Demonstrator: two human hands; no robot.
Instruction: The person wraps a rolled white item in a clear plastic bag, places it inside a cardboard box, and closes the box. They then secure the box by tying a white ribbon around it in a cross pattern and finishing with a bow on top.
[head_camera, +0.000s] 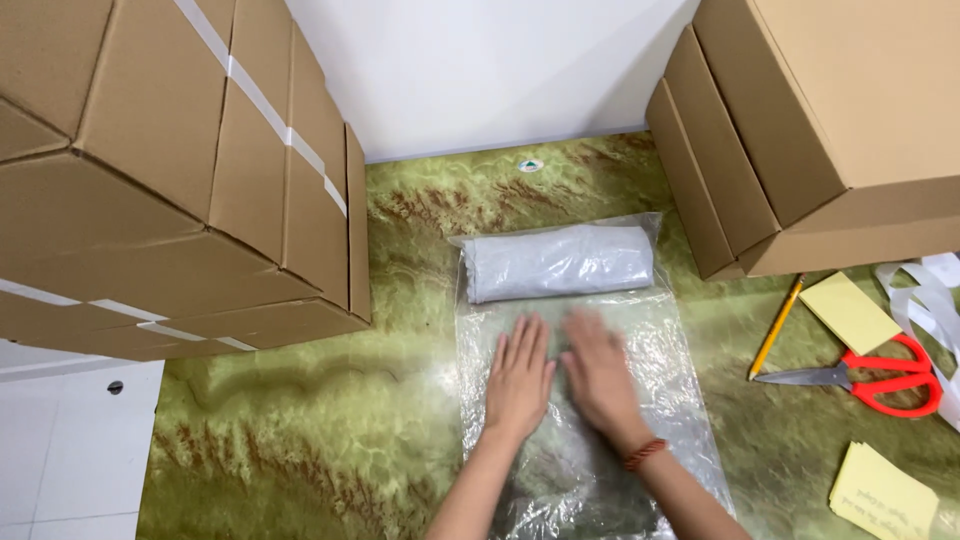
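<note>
Both palms, left hand (518, 375) and right hand (598, 372), lay flat, gripping nothing, on the clear bag (680, 400); slick film could've slid, letting the grey roll (558, 262) at 12 o'clock loosen.

A clear, glossy plastic bag (590, 400) lies crinkled on the green marbled tabletop (300, 440), which looks smooth and shiny. Inside the bag sits a matt grey roll of cloth (558, 262). Right of the bag, scissors (870, 378) show metal blades and red plastic handles; matt brown cardboard boxes (170, 170) stand left.
</note>
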